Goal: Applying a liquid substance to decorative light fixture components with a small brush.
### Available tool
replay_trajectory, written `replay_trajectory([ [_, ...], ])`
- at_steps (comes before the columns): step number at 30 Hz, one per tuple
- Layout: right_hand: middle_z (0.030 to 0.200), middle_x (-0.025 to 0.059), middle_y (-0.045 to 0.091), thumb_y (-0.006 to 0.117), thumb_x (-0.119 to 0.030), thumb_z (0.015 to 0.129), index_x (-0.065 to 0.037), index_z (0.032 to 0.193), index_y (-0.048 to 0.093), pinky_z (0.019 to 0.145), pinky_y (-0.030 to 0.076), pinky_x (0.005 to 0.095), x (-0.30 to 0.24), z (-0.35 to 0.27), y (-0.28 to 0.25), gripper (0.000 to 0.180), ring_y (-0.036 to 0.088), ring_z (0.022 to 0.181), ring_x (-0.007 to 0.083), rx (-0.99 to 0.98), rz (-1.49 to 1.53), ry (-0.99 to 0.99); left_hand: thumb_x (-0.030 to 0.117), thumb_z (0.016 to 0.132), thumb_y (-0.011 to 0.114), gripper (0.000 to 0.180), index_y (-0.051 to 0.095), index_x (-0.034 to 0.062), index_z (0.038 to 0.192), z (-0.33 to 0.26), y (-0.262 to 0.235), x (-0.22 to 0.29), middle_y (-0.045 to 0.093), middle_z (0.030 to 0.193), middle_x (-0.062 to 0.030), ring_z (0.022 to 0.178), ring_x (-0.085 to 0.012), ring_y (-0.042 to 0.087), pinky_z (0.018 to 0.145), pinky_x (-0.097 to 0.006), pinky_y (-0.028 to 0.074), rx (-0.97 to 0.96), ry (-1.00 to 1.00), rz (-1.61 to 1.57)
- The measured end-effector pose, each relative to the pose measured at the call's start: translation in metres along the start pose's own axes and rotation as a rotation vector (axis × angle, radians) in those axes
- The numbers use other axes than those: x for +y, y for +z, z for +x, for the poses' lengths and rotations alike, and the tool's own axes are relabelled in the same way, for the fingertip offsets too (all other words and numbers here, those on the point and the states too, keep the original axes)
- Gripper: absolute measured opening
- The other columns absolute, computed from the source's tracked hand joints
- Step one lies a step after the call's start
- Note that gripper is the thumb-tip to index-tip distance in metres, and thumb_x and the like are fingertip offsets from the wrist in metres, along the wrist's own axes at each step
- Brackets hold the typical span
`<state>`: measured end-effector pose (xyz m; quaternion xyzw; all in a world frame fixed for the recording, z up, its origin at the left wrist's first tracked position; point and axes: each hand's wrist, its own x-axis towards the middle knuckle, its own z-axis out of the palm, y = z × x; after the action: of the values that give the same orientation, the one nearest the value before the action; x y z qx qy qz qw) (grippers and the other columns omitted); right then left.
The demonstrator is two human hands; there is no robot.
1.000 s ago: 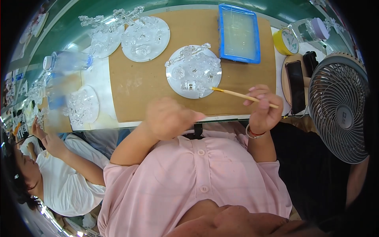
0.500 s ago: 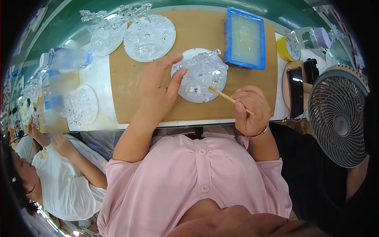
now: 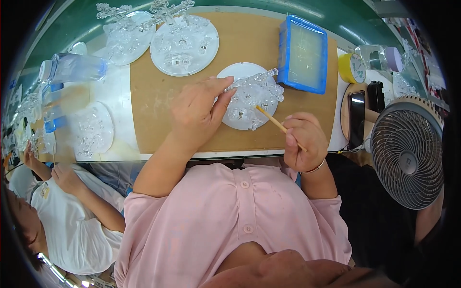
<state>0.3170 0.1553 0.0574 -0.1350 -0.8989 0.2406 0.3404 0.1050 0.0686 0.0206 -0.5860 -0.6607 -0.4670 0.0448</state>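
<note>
My left hand (image 3: pixel 197 111) rests on the brown board (image 3: pixel 153 96), its thumb and fingers pinching a clear crystal-like ornament (image 3: pixel 252 89) that lies on a round white disc (image 3: pixel 235 120). My right hand (image 3: pixel 302 139) holds a thin wooden stick (image 3: pixel 271 120) whose tip touches the ornament from the right. Both hands meet over the disc, near the table's front edge.
A blue rectangular tray (image 3: pixel 303 54) stands behind the disc. More clear discs with ornaments (image 3: pixel 185 38) lie at the back left, with a plastic bottle (image 3: pixel 72 68). A yellow tape roll (image 3: pixel 352 68), a phone (image 3: pixel 356 120) and a fan (image 3: pixel 408 153) are right. Another person (image 3: pixel 57 216) sits at my left.
My left hand rose from the table's edge to the disc and took hold of the ornament. My right hand brought the stick's tip in against the ornament.
</note>
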Motion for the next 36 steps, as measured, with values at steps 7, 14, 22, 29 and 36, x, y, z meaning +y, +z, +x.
replay_trajectory([
  [7, 0.077, 0.0135, 0.063, 0.055, -0.003, 0.087, -0.001, 0.087, 0.052, 0.067, 0.053, 0.0388, -0.005, 0.005, -0.005, 0.005, 0.063, 0.068, 0.0313, -0.051, -0.012, -0.022, 0.005, 0.071, 0.079, 0.025, 0.07, 0.0089, 0.094, -0.001, 0.002, -0.001, 0.068, 0.081, -0.0027, 0.077, -0.0202, 0.067, 0.067, -0.03, 0.051, 0.039, 0.004, -0.023],
  [14, 0.072, 0.013, 0.062, 0.053, -0.006, 0.092, 0.001, 0.089, 0.052, 0.066, 0.052, 0.0355, 0.0, 0.013, 0.001, 0.007, 0.062, 0.069, 0.0285, -0.061, 0.078, 0.065, 0.006, 0.071, 0.078, 0.025, 0.069, 0.0093, 0.094, 0.0, -0.002, 0.001, 0.07, 0.085, -0.0025, 0.078, -0.0205, 0.067, 0.069, -0.03, 0.051, 0.023, 0.017, -0.021],
  [22, 0.073, 0.0131, 0.062, 0.052, -0.011, 0.097, 0.0, 0.094, 0.051, 0.068, 0.051, 0.0351, 0.009, 0.007, 0.002, 0.012, 0.06, 0.069, 0.0238, 0.033, 0.231, 0.313, 0.007, 0.071, 0.078, 0.024, 0.069, 0.0085, 0.094, 0.0, -0.002, -0.001, 0.07, 0.083, -0.0029, 0.077, -0.0206, 0.067, 0.07, -0.03, 0.051, 0.037, 0.013, -0.058],
  [29, 0.083, 0.0166, 0.064, 0.053, -0.012, 0.095, -0.001, 0.095, 0.051, 0.075, 0.053, 0.0406, 0.01, 0.007, -0.013, 0.012, 0.065, 0.08, 0.0322, -0.155, 0.11, 0.049, 0.001, 0.07, 0.078, 0.026, 0.07, 0.008, 0.094, 0.0, -0.001, -0.002, 0.069, 0.083, -0.0037, 0.078, -0.0198, 0.067, 0.064, -0.029, 0.051, 0.053, 0.002, -0.102],
  [36, 0.082, 0.0149, 0.064, 0.054, -0.01, 0.093, -0.001, 0.093, 0.051, 0.073, 0.053, 0.041, 0.0, 0.012, -0.019, 0.009, 0.065, 0.08, 0.0337, -0.213, 0.072, 0.051, 0.002, 0.07, 0.078, 0.026, 0.071, 0.0081, 0.094, 0.001, -0.001, -0.001, 0.069, 0.083, -0.0037, 0.078, -0.0192, 0.067, 0.063, -0.029, 0.05, 0.057, 0.011, -0.075],
])
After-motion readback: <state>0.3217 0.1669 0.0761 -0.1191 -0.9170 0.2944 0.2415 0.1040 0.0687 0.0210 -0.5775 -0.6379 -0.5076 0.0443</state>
